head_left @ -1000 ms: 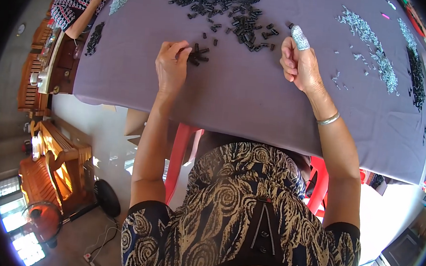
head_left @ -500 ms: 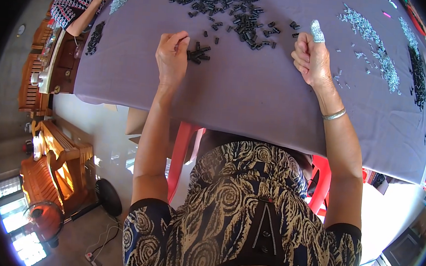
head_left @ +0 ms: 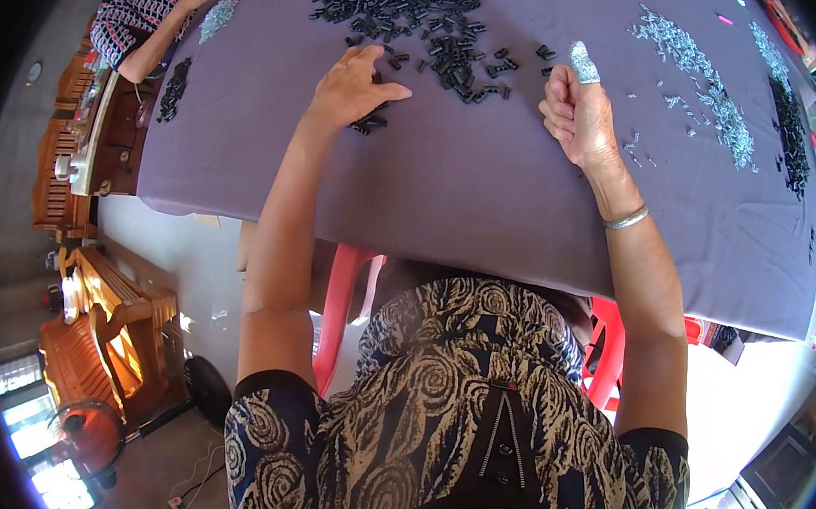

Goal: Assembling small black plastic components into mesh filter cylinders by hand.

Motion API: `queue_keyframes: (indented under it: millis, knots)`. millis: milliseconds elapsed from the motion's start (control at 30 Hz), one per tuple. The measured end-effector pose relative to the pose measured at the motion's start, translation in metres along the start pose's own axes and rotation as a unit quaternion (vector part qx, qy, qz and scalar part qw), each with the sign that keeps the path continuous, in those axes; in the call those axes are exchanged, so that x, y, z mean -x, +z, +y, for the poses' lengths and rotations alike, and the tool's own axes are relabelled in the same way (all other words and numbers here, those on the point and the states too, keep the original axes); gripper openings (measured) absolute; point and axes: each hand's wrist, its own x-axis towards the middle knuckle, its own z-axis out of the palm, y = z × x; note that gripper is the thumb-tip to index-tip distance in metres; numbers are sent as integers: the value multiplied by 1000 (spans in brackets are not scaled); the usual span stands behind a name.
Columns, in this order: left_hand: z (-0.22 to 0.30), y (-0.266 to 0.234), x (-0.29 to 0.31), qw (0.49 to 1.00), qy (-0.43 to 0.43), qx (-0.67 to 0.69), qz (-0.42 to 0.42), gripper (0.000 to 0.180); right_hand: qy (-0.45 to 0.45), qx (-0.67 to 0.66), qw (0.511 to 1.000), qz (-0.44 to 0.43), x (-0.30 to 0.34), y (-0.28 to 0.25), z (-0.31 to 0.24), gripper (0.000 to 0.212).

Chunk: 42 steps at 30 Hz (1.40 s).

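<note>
My left hand is over the table with its thumb stretched out and its fingers apart, and nothing shows in its grip. Partly under it lie a few short black cylinder-shaped pieces. Just beyond is a large heap of the same black pieces, trailing toward the middle in a smaller cluster. My right hand is held above the cloth, fingers curled in and thumb up. A silvery wrap covers that thumb. Whatever the curled fingers hold is hidden.
A purple-grey cloth covers the table. Small shiny clear pieces spread at the right, with more black pieces beyond them. Another person works at the far left corner, near small piles. A red chair is under me.
My left hand has opened from a pinch and moved slightly right and away, over the small black pieces. My right hand keeps its closed shape; the whole view has shifted a little.
</note>
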Motion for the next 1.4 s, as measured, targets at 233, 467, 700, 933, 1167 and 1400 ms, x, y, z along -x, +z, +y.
queue_keyframes:
  millis: [233, 467, 700, 933, 1167, 1400]
  knots:
    - [5, 0, -23, 991, -11, 70, -116, 54, -3, 6, 1000, 3, -2, 1, 4, 50]
    - [29, 17, -26, 981, 28, 141, -132, 43, 5, 15, 1000, 9, -1, -2, 5, 45]
    - [64, 25, -13, 966, 46, 196, -161, 41, -9, 13, 1000, 2, -1, -2, 6, 41]
    - [91, 38, -3, 962, 79, 212, -152, 44, -7, -12, 1000, 1, -2, -4, 5, 40]
    - [97, 64, -2, 943, 129, 292, -92, 40, -75, 1, 996, 58, -7, -15, -3, 40]
    - [85, 62, 7, 923, 136, 357, -51, 28, -92, -20, 992, 81, -10, -24, -7, 39]
